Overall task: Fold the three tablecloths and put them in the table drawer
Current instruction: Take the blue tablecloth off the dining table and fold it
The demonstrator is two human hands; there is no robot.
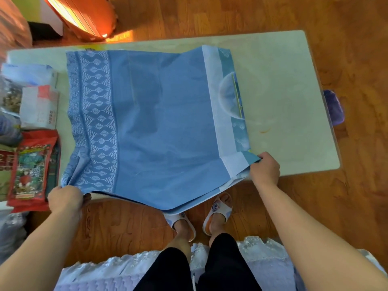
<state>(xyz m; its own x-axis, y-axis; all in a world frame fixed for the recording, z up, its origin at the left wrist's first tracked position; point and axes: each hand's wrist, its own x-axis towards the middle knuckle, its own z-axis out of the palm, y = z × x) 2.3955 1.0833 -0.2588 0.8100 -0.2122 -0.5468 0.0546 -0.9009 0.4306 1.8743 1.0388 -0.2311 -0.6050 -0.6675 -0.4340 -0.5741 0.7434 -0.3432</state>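
Tablecloth [163, 122] is lying across the surface [283, 101], long axis left-right; left hand [65, 201] and right hand [265, 169] are pinching its near-edge corners, fingers curled.

- Floor [273, 15]: reddish-brown wood boards with a visible grain, running all round the bench.
- Bench [289, 85]: pale rectangular top with rounded corners and a small orange mark near its right part.
- Orange rounded object [88, 15]: on the floor beyond the bench, striped with sunlight.
- Sunlight patch [121, 36]: bright on the boards beside it.
- Purple item [333, 108]: at the bench's right edge.
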